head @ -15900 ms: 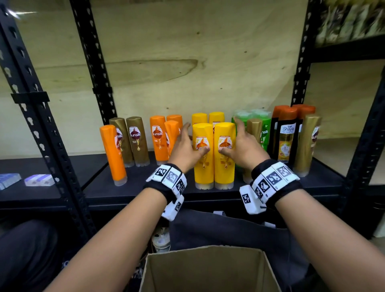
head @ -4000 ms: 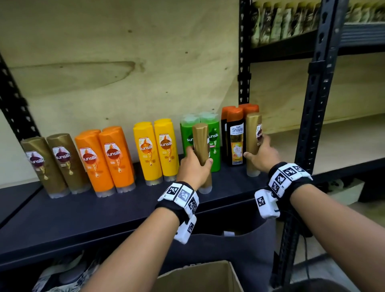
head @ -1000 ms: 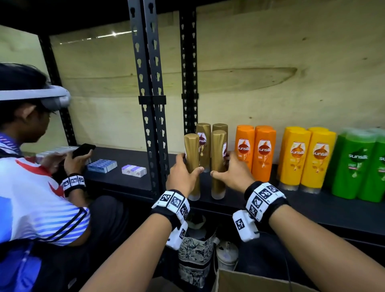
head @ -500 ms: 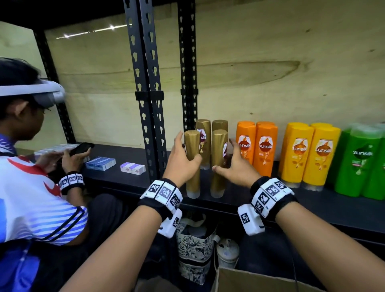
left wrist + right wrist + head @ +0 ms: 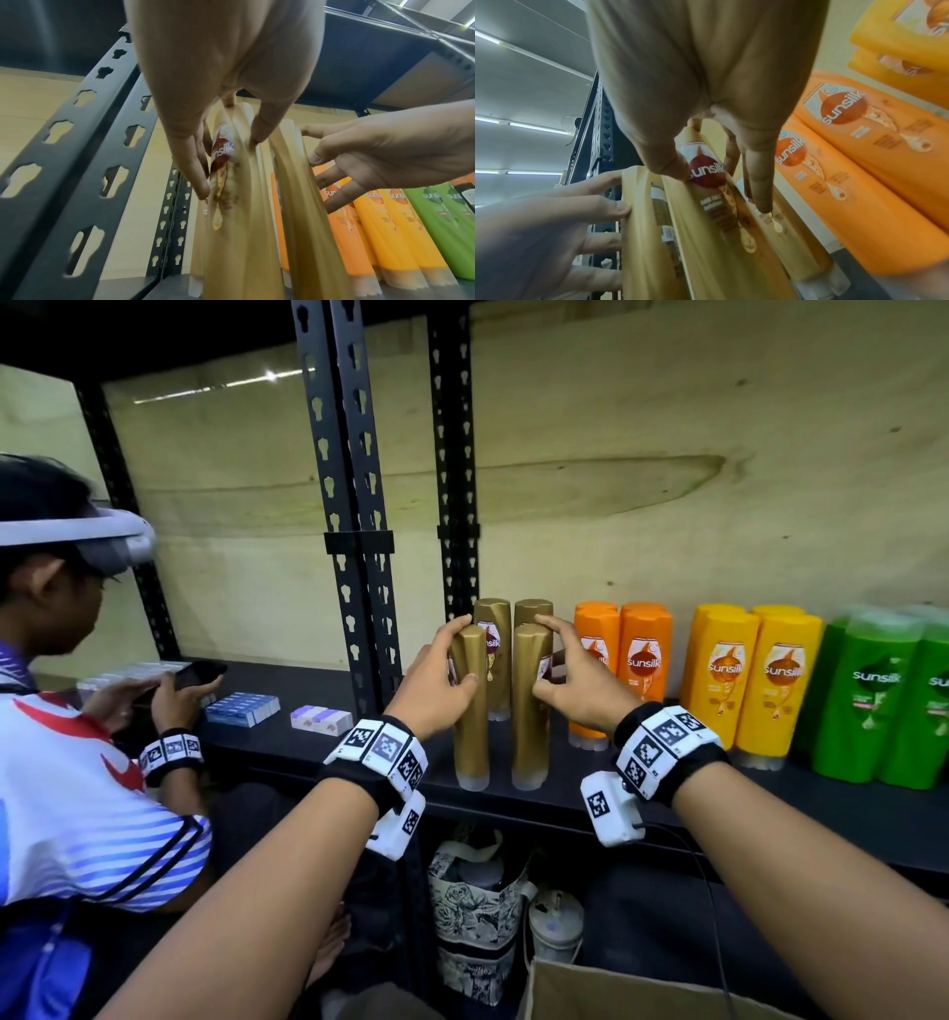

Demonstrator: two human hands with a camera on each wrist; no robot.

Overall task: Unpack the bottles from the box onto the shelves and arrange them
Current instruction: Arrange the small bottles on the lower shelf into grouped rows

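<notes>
Two gold Sunsilk bottles stand upright near the front of the black shelf (image 5: 575, 806), right before two more gold bottles (image 5: 494, 629). My left hand (image 5: 462, 654) grips the front left gold bottle (image 5: 471, 726) near its top, thumb on its right side and fingers curled round its left. My right hand (image 5: 542, 657) grips the front right gold bottle (image 5: 531, 726) the same way, mirrored. In the wrist views the left hand (image 5: 228, 154) and the right hand (image 5: 718, 182) each pinch a bottle between thumb and fingers. The cardboard box (image 5: 616, 994) is at the bottom edge, its inside hidden.
Orange bottles (image 5: 644, 660), yellow bottles (image 5: 760, 680) and green bottles (image 5: 873, 701) stand in pairs to the right. Black uprights (image 5: 354, 557) rise just left of the gold bottles. Another person (image 5: 77, 762) sits at the left with a phone (image 5: 200, 672), near small boxes (image 5: 241, 708).
Half a second ago my fingers were lifted and spread off the front gold bottles; now they are curled round the tops again. The bottles stand on the same spot.
</notes>
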